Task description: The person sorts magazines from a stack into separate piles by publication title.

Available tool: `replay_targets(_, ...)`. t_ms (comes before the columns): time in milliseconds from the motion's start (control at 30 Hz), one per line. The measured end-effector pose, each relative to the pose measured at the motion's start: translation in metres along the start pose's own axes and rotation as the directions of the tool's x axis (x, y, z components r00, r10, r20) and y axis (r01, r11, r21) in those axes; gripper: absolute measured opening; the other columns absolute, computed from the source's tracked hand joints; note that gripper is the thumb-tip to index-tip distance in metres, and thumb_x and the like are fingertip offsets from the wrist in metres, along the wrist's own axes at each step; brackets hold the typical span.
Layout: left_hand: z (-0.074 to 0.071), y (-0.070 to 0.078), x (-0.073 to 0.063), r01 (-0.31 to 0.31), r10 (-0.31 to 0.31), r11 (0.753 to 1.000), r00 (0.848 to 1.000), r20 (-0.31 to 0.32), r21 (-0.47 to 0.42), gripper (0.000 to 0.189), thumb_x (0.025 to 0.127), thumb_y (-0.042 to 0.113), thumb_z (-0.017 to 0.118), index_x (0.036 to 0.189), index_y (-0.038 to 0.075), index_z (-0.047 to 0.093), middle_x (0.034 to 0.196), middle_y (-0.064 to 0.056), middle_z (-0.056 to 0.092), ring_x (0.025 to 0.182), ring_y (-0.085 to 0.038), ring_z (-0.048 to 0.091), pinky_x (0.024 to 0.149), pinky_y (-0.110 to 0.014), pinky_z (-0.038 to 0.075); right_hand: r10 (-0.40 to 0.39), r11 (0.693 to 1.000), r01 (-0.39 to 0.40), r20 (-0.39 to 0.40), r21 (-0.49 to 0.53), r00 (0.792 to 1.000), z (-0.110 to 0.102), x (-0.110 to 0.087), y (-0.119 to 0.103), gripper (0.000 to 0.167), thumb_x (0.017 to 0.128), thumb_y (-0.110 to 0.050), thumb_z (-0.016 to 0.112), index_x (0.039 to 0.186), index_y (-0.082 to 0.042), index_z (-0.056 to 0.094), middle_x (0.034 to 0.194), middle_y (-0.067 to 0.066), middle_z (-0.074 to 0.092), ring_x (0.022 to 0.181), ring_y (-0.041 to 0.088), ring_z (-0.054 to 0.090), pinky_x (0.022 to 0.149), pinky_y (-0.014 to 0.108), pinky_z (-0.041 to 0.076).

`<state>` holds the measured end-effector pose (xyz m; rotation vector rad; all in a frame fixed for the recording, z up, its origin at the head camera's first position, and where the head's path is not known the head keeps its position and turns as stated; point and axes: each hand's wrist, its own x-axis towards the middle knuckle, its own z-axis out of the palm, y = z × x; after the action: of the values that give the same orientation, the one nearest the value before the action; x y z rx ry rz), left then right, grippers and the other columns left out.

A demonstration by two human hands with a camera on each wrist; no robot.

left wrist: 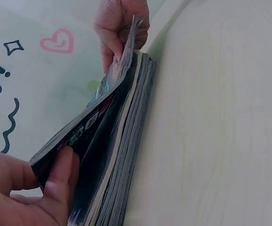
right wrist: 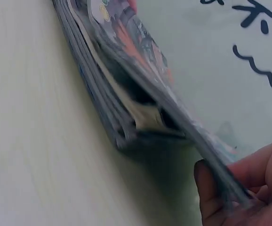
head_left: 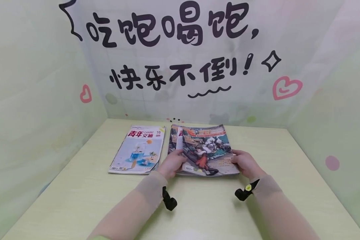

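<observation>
table (head_left: 207, 213): under the magazine stack (left wrist: 132, 122) | other magazine (head_left: 138, 150): left of stack, near | top magazine (head_left: 208, 150): over stack, partly raised | left hand (head_left: 172, 164) and right hand (head_left: 247, 164): pinching its opposite edges | judgement: better keep both sides level, pages firmly together

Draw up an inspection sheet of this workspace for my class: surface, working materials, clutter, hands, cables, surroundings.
Surface: pale yellow-green table.
Working materials: comic-style cover magazine, raised at an angle above a magazine stack; a 青年文摘 magazine, issue 16, lies flat to the stack's left.
Clutter: nothing seen.
Hands: left hand pinches the left side of the comic-style cover magazine; right hand pinches its right side. Each wrist carries a black device.
Cables: nothing seen.
Surroundings: pale printed backdrop with black Chinese lettering.
</observation>
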<state>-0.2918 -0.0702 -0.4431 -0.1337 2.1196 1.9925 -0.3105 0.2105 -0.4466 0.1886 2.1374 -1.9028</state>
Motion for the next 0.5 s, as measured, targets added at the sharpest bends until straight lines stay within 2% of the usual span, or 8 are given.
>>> replay_targets(100, 0.025, 0.005, 0.003, -0.001, 0.000, 1.000, 0.999, 0.032, 0.025, 0.069, 0.084, -0.006, 0.048, 0.149, -0.004, 0.026, 0.137, -0.024, 0.048, 0.068, -0.012, 0.055, 0.054, -0.020, 0.045, 0.005, 0.999, -0.004, -0.037, 0.034, 0.999, -0.021, -0.003, 0.009, 0.063, 0.091, 0.009, 0.040, 0.151, 0.003, 0.020, 0.136, 0.031, 0.043, 0.081, 0.010, 0.061, 0.069, 0.024, 0.053)
replay_targets(200, 0.052, 0.011, 0.006, 0.001, -0.003, 0.998, 0.999, 0.039, 0.059, 0.068, 0.083, -0.005, 0.049, 0.148, -0.003, 0.028, 0.140, -0.021, 0.045, 0.077, -0.016, 0.057, 0.061, -0.024, 0.049, 0.020, 0.998, -0.016, -0.055, 0.058, 0.998, -0.045, -0.008, 0.014, 0.064, 0.093, 0.008, 0.041, 0.152, 0.001, 0.017, 0.130, 0.027, 0.048, 0.078, 0.008, 0.061, 0.068, 0.023, 0.053)
replay_targets(333, 0.086, 0.020, 0.008, -0.017, 0.011, 0.996, 0.997, 0.070, 0.088, 0.063, 0.083, -0.005, 0.048, 0.145, -0.004, 0.036, 0.126, -0.017, 0.056, 0.081, -0.018, 0.061, 0.067, -0.027, 0.052, 0.034, 0.996, -0.029, -0.057, 0.090, 0.998, -0.079, -0.016, 0.017, 0.065, 0.094, 0.008, 0.041, 0.152, 0.000, 0.012, 0.113, 0.014, 0.057, 0.078, 0.007, 0.061, 0.070, 0.023, 0.053)
replay_targets(433, 0.107, 0.022, 0.009, -0.023, 0.011, 0.995, 0.992, 0.128, 0.095, 0.056, 0.084, -0.005, 0.047, 0.139, -0.003, 0.044, 0.113, -0.011, 0.063, 0.080, -0.016, 0.060, 0.068, -0.027, 0.051, 0.051, 0.993, -0.045, -0.058, 0.108, 0.997, -0.104, -0.020, 0.018, 0.066, 0.094, 0.008, 0.041, 0.152, 0.000, 0.010, 0.103, 0.004, 0.060, 0.078, 0.007, 0.061, 0.071, 0.024, 0.054)
replay_targets(500, 0.120, 0.022, 0.009, -0.020, 0.002, 0.995, 0.984, 0.179, 0.099, 0.048, 0.086, -0.003, 0.047, 0.134, -0.003, 0.050, 0.110, -0.010, 0.064, 0.072, -0.014, 0.054, 0.065, -0.027, 0.047, 0.070, 0.992, -0.063, -0.064, 0.107, 0.995, -0.118, -0.022, 0.020, 0.066, 0.095, 0.007, 0.041, 0.152, 0.000, 0.009, 0.096, -0.001, 0.059, 0.078, 0.007, 0.061, 0.070, 0.024, 0.054)
